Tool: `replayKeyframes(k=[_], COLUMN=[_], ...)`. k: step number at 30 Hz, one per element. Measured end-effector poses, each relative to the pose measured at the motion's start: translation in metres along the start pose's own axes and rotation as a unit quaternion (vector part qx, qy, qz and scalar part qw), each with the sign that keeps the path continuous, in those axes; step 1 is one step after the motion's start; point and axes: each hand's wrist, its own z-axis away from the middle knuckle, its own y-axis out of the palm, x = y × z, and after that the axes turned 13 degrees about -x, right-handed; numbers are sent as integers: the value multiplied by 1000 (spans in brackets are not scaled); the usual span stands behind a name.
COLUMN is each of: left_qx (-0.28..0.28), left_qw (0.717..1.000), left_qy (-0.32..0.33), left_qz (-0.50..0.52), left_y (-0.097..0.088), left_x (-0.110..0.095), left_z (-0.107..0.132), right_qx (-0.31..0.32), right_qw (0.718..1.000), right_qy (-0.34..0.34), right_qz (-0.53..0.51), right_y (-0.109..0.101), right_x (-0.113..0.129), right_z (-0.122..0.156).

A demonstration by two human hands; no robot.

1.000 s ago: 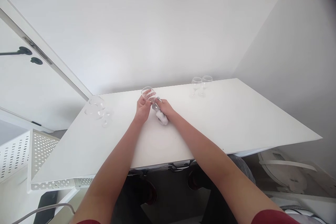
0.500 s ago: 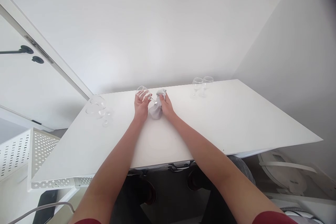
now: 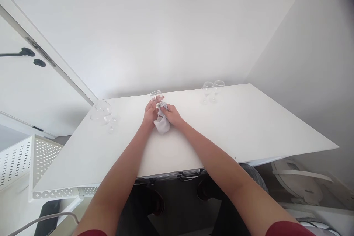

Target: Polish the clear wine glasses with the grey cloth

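My left hand [image 3: 151,111] is closed around a clear wine glass [image 3: 156,95], whose bowl points up and away from me. In my right hand [image 3: 172,113] is a pale grey cloth [image 3: 162,124], bunched up and pressed against the glass at its stem. The cloth and fingers hide the stem and the foot. Both hands are close together above the middle of the white table [image 3: 171,155], near its back edge.
Two stemmed glasses [image 3: 208,87] stand upright at the back right of the table. More clear glasses [image 3: 101,112] stand at the left end. A white wall [image 3: 166,37] rises behind, and a white perforated rack [image 3: 45,155] adjoins the left side.
The glass has turned more upright and shifted slightly right. My right hand has brought the cloth left and down, from the glass's foot onto its stem. The other glasses have stayed put.
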Motion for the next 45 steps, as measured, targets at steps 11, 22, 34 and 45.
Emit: replayKeyframes(k=[11, 22, 34, 45], left_qx=[18, -43, 35, -86], left_qw=[1000, 998, 998, 992], left_qy=[-6, 54, -22, 78], left_qz=[-19, 1, 44, -44], left_y=[0, -3, -4, -13], left_x=[-2, 4, -4, 8], left_z=[0, -3, -5, -16], right_qx=[77, -37, -28, -75], right_qw=[986, 998, 997, 871], right_qy=[123, 4, 73, -205], right_qz=[-81, 51, -12, 441], right_y=[-1, 2, -14, -23], right_x=[3, -8, -1, 8], right_z=[4, -5, -3, 19])
